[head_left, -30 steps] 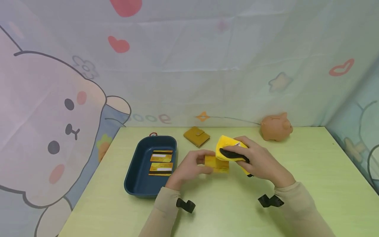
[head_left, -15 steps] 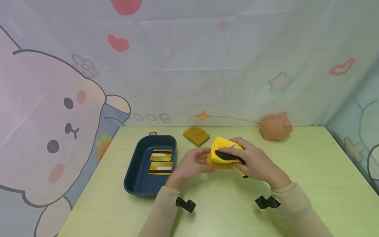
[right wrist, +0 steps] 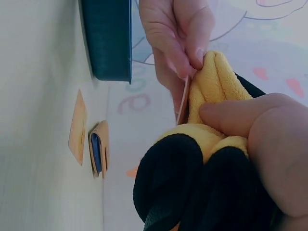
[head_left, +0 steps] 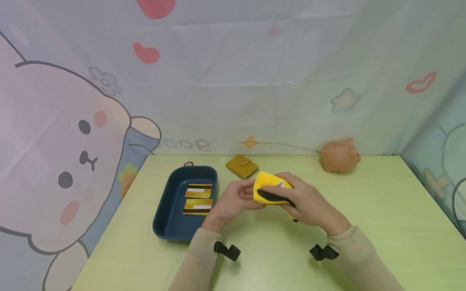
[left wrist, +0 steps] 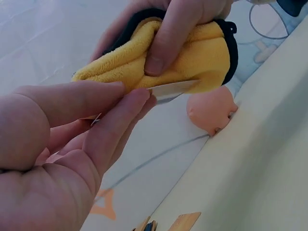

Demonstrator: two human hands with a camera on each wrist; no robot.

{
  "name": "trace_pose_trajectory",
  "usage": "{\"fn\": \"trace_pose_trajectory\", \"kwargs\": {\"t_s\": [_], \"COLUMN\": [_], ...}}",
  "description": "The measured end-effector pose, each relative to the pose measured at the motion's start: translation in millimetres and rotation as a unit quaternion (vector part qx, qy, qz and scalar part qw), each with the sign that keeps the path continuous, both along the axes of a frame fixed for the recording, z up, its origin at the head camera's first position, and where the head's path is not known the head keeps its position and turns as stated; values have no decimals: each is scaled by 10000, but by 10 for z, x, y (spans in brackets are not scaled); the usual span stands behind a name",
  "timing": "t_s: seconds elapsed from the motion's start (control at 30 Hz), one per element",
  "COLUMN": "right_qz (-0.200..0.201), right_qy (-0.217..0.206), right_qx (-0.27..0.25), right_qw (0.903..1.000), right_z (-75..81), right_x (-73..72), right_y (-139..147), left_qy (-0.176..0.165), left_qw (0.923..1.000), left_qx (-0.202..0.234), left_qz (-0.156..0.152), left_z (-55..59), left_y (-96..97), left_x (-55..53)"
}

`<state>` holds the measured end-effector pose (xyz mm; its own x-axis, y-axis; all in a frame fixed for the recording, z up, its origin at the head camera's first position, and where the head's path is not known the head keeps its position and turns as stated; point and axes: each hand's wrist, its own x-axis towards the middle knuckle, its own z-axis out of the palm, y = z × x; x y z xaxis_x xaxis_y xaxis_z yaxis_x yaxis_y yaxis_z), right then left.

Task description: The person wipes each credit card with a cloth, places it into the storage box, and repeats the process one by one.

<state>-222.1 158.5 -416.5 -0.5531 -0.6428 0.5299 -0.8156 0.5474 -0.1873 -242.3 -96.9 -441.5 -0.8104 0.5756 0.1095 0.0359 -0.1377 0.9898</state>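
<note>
My left hand [head_left: 234, 200] pinches a thin card [left wrist: 174, 90] by one end, between thumb and fingertips. A folded yellow cloth [head_left: 265, 182] with black edging is gripped in my right hand [head_left: 309, 202], the thumb pressing on its fold. In the right wrist view the cloth lies right against the card's face and nearly reaches the left fingertips. From the head view the cloth covers the card. Both hands are held above the table, close together. Two yellow cards [head_left: 198, 206] with dark stripes lie in a dark blue tray [head_left: 167, 226] at the left.
A mustard wallet [head_left: 242, 166] lies at the back of the table, beyond my hands. Near it, the right wrist view shows a flat tan piece [right wrist: 77, 127] on the table. At the back right stands an orange piggy bank [head_left: 339, 156] before a printed curtain [head_left: 247, 81].
My right hand has moved left with the cloth, from the card's right part toward the left fingers, covering the card in the head view. My left hand stays nearly in place.
</note>
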Motion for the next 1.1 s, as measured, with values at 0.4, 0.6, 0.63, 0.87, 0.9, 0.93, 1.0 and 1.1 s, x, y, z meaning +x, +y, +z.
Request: {"fn": "trace_pose_trajectory", "kwargs": {"t_s": [0.4, 0.6, 0.63, 0.87, 0.9, 0.93, 1.0, 1.1], "right_qz": [-123, -110, -114, -167, -192, -220, -279, -367], "right_qy": [-148, -94, -83, -126, -131, -122, -103, -39], "right_qx": [15, -53, -61, -33, -10, 14, 61, 120], "right_qw": [9998, 9999, 9999, 9998, 9997, 9997, 9995, 9992], "right_z": [70, 91, 90, 66, 65, 64, 63, 71], "right_x": [14, -6, -11, -54, -58, -63, -69, -74], "right_y": [68, 138, 151, 245, 256, 266, 286, 308], "left_qy": [-206, -413, -442, -590, -605, -623, -630, -634], "left_qw": [9977, 9944, 9938, 9913, 9910, 9907, 9898, 9877], "left_qx": [393, 478, 497, 591, 598, 601, 604, 641], "left_qz": [509, 852, 894, 1015, 1031, 1052, 1122, 1278], "left_z": [143, 210, 221, 256, 257, 258, 263, 269], "left_y": [6, 0, -3, -43, -49, -56, -68, -80], "left_x": [78, 97, 99, 91, 89, 86, 85, 84]}}
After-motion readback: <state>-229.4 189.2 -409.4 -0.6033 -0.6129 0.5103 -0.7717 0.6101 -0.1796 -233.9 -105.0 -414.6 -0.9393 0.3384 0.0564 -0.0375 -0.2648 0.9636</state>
